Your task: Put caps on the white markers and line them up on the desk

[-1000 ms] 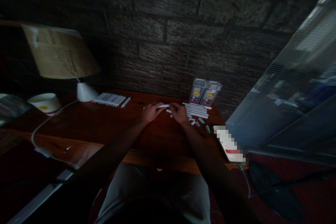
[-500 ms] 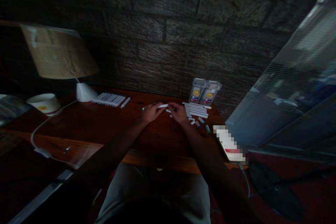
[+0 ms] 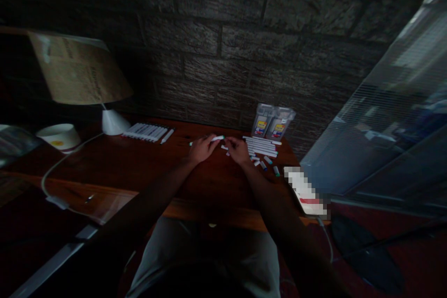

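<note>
My left hand [image 3: 201, 148] is closed around a white marker [image 3: 218, 138], whose green end points right. The marker's other end, also greenish, pokes out past the left side of the hand. Just right of the green end is my right hand [image 3: 238, 150], its fingers curled together with a small gap to the marker. Whatever those fingertips may pinch is too dark to make out. Below them lie small pale caps [image 3: 224, 147]. Several white markers [image 3: 261, 147] are laid in a row beside my right hand, with loose caps [image 3: 263, 165] in front of them.
Two clear plastic cases [image 3: 269, 121] stand against the stone wall. Another row of markers [image 3: 146, 132] lies at the left, near a lamp [image 3: 113, 122] and a paper cup [image 3: 59, 137]. A white, partly blurred-out object [image 3: 304, 191] sits at the desk's right edge. A cord [image 3: 49, 167] hangs over the front.
My right hand has come slightly away from the marker, to the right. The marker's green end now shows between the hands. My left hand stays in nearly the same place.
</note>
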